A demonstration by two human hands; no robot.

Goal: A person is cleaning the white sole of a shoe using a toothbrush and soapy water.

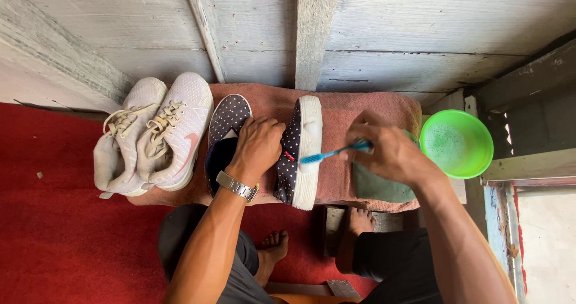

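Observation:
My left hand [258, 145], with a metal watch on the wrist, grips a dark polka-dot shoe [298, 151] that is tipped on its side, its white sole facing right. My right hand [387, 151] holds a blue toothbrush [327, 154] whose head touches the white sole. The matching polka-dot shoe [228, 124] lies flat to the left, partly under my left hand. Both rest on a pink towel [354, 109].
A pair of white laced sneakers [153, 136] sits at the towel's left end. A green bowl [456, 143] of soapy water stands at the right, beside a grey-green cloth [378, 187]. Red carpet [60, 232] covers the floor; my bare feet [273, 247] show below.

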